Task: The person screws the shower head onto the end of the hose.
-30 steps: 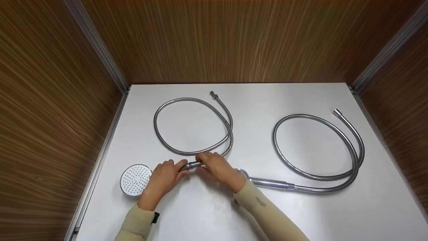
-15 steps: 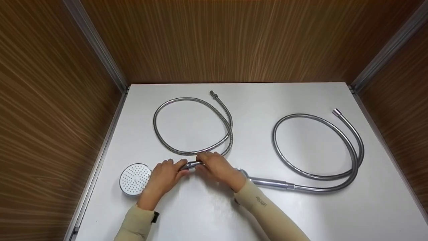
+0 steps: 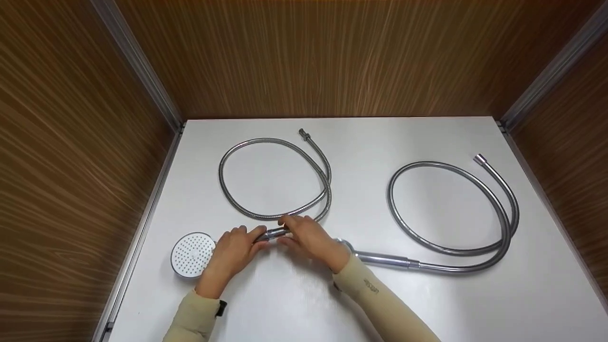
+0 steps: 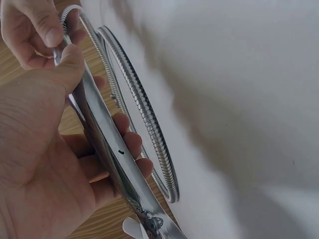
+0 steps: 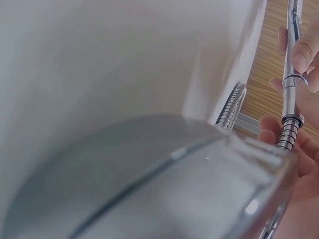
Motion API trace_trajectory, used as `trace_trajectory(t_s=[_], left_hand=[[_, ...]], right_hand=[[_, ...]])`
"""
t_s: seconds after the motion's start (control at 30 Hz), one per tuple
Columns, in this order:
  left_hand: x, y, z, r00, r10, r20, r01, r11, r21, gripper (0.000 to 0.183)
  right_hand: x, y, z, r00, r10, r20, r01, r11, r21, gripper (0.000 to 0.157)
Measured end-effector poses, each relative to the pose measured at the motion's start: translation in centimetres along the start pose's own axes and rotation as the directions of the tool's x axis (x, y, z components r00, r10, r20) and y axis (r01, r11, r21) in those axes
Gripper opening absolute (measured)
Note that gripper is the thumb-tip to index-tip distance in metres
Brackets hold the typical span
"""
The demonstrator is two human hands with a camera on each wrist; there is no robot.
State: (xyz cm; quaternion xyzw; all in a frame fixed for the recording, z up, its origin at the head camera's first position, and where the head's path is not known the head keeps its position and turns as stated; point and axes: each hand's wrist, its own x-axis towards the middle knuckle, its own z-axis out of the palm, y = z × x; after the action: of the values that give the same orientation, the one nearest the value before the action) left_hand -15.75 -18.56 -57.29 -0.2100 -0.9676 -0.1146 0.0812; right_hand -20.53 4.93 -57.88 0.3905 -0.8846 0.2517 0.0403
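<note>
My left hand (image 3: 235,251) holds the chrome handle (image 4: 117,149) of a hand shower, its fingers wrapped behind it in the left wrist view. The round, white, dotted spray face (image 3: 192,254) points up at the left. Where the handle meets the hose, my right hand (image 3: 308,237) has thumb and fingers at the chrome hose nut (image 5: 290,102). From there the ribbed metal shower hose (image 3: 223,171) runs out from under the right hand and loops on the table. Its free end fitting (image 3: 304,135) lies at the back. The joint itself is partly covered by fingers.
A second hand shower (image 3: 384,260) lies at the right, its head partly behind my right wrist and large in the right wrist view. Its smoother hose (image 3: 390,190) loops on the white table (image 3: 361,156). Wood-grain panels (image 3: 304,61) enclose the back and sides.
The right fingers shift slightly at the hose nut, the index finger lifting a little. The left hand, the hand shower and both hoses stay in place.
</note>
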Motion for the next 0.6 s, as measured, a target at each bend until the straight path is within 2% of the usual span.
trace_trajectory(t_s=[0.27, 0.6], left_hand=[[0.01, 0.2, -0.05, 1.0, -0.006, 0.013, 0.006, 1.0, -0.005, 0.033], [-0.08, 0.15, 0.07, 1.0, -0.003, 0.007, 0.003, 1.0, 0.007, 0.035]], right_hand=[[0.01, 0.14, -0.05, 1.0, -0.001, 0.0, 0.001, 1.0, 0.028, 0.026], [-0.07, 0.24, 0.01, 1.0, -0.01, 0.019, 0.01, 1.0, 0.0, 0.019]])
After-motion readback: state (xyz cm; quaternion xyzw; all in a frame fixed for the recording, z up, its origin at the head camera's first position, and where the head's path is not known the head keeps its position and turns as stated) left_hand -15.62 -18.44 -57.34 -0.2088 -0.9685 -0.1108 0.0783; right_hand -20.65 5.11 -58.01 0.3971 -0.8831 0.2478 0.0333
